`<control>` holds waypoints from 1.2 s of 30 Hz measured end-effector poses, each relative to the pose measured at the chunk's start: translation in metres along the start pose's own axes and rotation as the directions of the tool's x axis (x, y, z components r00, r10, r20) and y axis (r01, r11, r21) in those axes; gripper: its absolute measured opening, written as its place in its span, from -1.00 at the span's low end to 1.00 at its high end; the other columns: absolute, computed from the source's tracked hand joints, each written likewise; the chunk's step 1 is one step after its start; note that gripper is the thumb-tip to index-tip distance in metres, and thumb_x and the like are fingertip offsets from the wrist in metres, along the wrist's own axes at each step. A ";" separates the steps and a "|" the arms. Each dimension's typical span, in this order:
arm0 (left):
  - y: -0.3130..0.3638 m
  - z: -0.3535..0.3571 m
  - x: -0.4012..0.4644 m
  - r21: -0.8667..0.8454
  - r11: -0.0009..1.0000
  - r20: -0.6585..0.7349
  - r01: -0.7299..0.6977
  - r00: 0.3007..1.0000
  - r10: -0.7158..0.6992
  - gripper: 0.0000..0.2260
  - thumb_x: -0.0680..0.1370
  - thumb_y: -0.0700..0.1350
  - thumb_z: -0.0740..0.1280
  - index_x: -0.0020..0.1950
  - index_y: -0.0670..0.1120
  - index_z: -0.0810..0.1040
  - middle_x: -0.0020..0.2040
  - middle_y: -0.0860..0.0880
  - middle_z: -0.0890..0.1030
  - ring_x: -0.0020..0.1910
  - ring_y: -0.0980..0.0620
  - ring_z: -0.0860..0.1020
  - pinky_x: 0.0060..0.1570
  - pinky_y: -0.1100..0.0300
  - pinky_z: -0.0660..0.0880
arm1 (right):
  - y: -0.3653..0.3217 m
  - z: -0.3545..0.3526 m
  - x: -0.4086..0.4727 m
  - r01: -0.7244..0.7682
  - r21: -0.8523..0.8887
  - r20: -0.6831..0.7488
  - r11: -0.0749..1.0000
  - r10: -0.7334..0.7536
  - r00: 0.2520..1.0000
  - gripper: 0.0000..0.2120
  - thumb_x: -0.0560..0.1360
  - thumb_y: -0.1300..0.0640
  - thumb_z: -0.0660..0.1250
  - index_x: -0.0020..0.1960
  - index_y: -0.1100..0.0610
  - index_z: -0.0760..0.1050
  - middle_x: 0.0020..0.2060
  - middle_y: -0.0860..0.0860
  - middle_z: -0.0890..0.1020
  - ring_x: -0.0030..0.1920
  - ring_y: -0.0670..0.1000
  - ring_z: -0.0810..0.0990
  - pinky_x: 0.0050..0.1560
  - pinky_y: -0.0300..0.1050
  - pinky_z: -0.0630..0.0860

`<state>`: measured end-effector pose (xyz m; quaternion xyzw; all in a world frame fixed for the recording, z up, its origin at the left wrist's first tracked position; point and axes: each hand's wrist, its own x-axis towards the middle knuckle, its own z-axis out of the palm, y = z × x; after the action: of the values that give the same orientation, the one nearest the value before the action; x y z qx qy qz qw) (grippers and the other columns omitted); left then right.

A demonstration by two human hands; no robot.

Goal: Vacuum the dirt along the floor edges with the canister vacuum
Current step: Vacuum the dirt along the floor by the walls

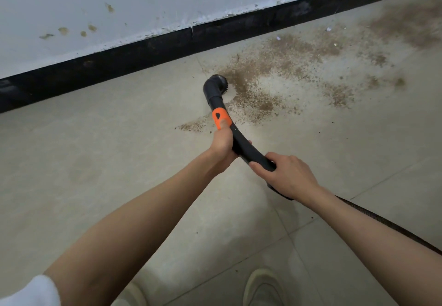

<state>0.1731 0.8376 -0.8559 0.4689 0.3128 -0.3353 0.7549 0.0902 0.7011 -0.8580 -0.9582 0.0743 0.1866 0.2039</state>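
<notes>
Head view: left hand point(222, 144) wraps the black curved wand point(241, 145) at frame centre, thumb on its orange collar point(222, 118); right hand point(287, 174) grips the wand's rear end; brush nozzle point(218, 85) touches brown dirt point(275, 66) at upper centre, near the black baseboard point(143, 54); hose point(382, 222) trails lower right.

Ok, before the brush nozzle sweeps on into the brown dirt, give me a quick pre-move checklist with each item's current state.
1. Left hand grips the wand, thumb on the orange collar: ok.
2. Right hand grips the wand's lower end: ok.
3. Brush nozzle at the dirt's left edge: ok.
4. Dirt left along the black baseboard: not ok, plenty remains to the right.
5. Hose trailing free behind the right arm: ok.
6. Suction running: cannot tell.
</notes>
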 end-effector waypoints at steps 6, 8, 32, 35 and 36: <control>-0.004 -0.061 -0.036 -0.068 0.995 -0.136 -0.078 0.988 0.068 -0.49 0.63 0.19 0.02 0.44 -0.13 0.16 0.08 -0.18 0.49 -0.14 -0.12 0.55 -0.21 0.04 0.47 | -0.042 0.023 -0.017 0.141 0.045 0.113 0.989 -0.146 0.983 -0.63 0.45 -0.33 0.13 -0.26 -0.04 0.31 -0.39 -0.05 0.58 -0.27 0.03 0.56 -0.31 -0.13 0.38; -0.003 -0.082 -0.048 -0.126 0.989 -0.139 -0.077 0.989 0.059 -0.49 0.62 0.20 0.02 0.45 -0.08 0.14 0.23 -0.22 0.44 -0.11 -0.15 0.54 -0.14 -0.01 0.46 | -0.055 0.031 -0.022 0.184 0.034 0.152 0.982 -0.187 0.970 -0.64 0.45 -0.31 0.14 -0.26 -0.02 0.31 -0.40 -0.05 0.56 -0.25 0.04 0.55 -0.30 -0.12 0.38; -0.062 -0.058 -0.065 -0.036 0.991 -0.039 0.127 0.991 -0.128 -0.58 0.66 0.12 -0.03 0.23 -0.22 0.28 0.12 -0.18 0.45 -0.04 -0.13 0.52 0.02 0.00 0.46 | -0.020 0.033 -0.057 0.105 -0.100 0.273 0.989 -0.074 0.959 -0.55 0.53 -0.35 -0.01 -0.25 0.00 0.26 -0.40 -0.06 0.45 -0.38 -0.06 0.42 -0.38 -0.13 0.26; -0.054 -0.036 -0.051 0.001 0.990 -0.007 0.138 0.990 -0.138 -0.54 0.66 0.13 -0.03 0.34 -0.21 0.24 0.21 -0.21 0.43 0.01 -0.15 0.49 0.01 0.00 0.46 | -0.009 0.022 -0.047 0.052 -0.116 0.242 0.992 -0.023 0.970 -0.55 0.52 -0.38 -0.03 -0.24 -0.03 0.27 -0.38 -0.05 0.46 -0.37 -0.03 0.44 -0.37 -0.11 0.28; -0.051 -0.029 -0.047 0.019 0.990 0.004 0.140 0.990 -0.140 -0.52 0.66 0.13 -0.04 0.37 -0.22 0.23 0.25 -0.22 0.42 0.03 -0.15 0.48 0.01 0.00 0.46 | -0.004 0.017 -0.043 0.038 -0.115 0.231 0.993 -0.010 0.973 -0.54 0.51 -0.39 -0.04 -0.24 -0.03 0.28 -0.37 -0.04 0.48 -0.37 -0.02 0.46 -0.36 -0.10 0.29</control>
<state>0.1003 0.8571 -0.8555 0.4519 0.3396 -0.3916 0.7260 0.0456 0.7152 -0.8544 -0.9414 0.0275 0.2977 0.1559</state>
